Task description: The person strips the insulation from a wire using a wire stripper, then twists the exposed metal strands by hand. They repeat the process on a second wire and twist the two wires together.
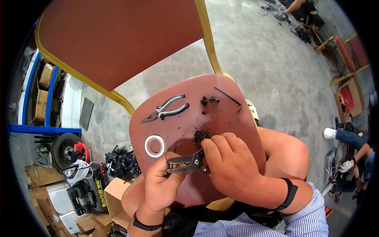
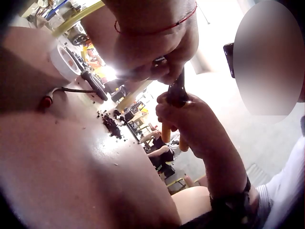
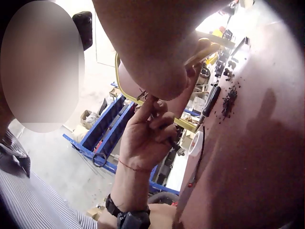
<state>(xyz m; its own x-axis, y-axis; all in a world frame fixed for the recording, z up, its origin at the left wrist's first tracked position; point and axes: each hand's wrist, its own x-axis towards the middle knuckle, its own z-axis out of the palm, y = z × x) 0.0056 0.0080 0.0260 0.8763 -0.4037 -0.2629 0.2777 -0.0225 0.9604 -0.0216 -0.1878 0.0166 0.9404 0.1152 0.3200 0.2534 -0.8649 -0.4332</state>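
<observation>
My right hand [image 1: 235, 164] grips wire strippers [image 1: 185, 163] with a dark metal head and orange handles [image 2: 166, 132]. The head of the strippers points left, across my left hand [image 1: 161, 185]. My left fingers are curled at the tool's jaws, around a small dark piece with a metallic end [image 3: 178, 149]; its kind is hard to tell. Just beyond my right fingertips lies a pile of small black bits [image 1: 200, 136] on the reddish chair seat [image 1: 233, 126]. A thin dark cable with a red end [image 2: 47, 101] shows over the seat.
Farther up the seat lie pliers [image 1: 165, 110], a hex key [image 1: 228, 98] and several small black parts [image 1: 204, 101]. A white tape roll [image 1: 155, 146] lies left. The chair back [image 1: 118, 39] rises beyond. Cardboard boxes [image 1: 116, 193] and a blue shelf [image 1: 43, 129] stand left; another person [image 1: 355, 158] is at right.
</observation>
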